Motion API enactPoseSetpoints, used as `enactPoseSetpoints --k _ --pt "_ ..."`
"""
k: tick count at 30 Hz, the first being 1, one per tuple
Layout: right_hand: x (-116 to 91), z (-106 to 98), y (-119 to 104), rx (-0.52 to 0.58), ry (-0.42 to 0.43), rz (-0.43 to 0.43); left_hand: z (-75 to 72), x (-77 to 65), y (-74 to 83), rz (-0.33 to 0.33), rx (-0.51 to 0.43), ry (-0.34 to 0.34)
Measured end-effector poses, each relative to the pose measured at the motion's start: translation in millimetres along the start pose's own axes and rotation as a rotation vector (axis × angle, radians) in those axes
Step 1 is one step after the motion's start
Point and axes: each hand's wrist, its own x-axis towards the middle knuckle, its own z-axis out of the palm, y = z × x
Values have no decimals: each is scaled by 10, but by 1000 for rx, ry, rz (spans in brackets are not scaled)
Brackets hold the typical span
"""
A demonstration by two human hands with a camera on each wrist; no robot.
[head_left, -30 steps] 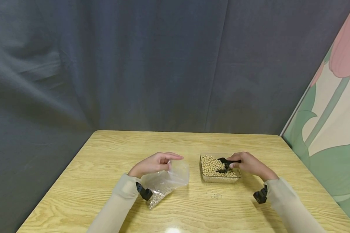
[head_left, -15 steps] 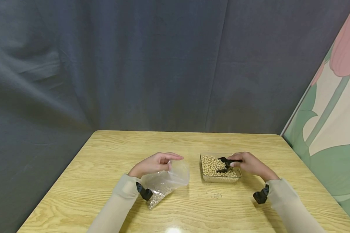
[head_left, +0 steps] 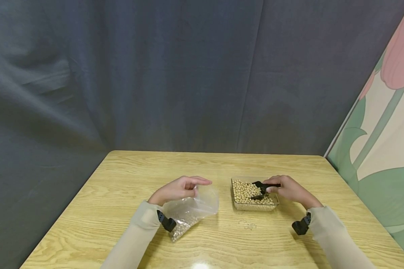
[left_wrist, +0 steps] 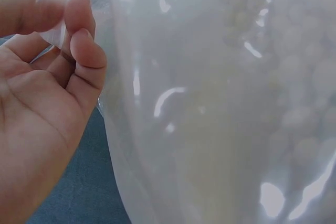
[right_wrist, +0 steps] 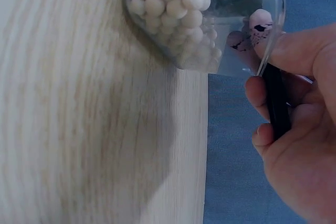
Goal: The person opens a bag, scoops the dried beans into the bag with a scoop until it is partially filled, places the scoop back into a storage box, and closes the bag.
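Between the thumb and fingers of my left hand (head_left: 179,189), the top of a clear plastic zip bag (head_left: 205,203) is pinched. Pale round beans (left_wrist: 304,77) fill its lower part, which slants down toward the front of the table. My right hand (head_left: 287,190) grips the dark handle of a black scoop (head_left: 264,186) at the right rim of a clear rectangular container (head_left: 256,207). Yellowish round beans (head_left: 243,190) lie in that container, and the scoop's head is partly sunk among them. In the right wrist view the handle (right_wrist: 277,103) runs between thumb and curled fingers.
Everything stands on a light wood-grain table (head_left: 148,168). Some small clear bits (head_left: 249,225) lie in front of the container. A dark curtain (head_left: 175,93) hangs behind the table, and a flower-patterned panel (head_left: 383,149) rises at the right.
The scoop and right hand have shifted very slightly to the right. My left hand and the bag keep the same place.
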Motion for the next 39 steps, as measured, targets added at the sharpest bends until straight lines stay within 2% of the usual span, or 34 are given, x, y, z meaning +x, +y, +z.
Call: enactPoseSetpoints --k 21,39 --pt "-7 -12 41 48 -16 20 -18 -3 -18 -8 12 2" --pt "-27 1 83 83 -9 22 -2 -14 23 -12 -14 0"
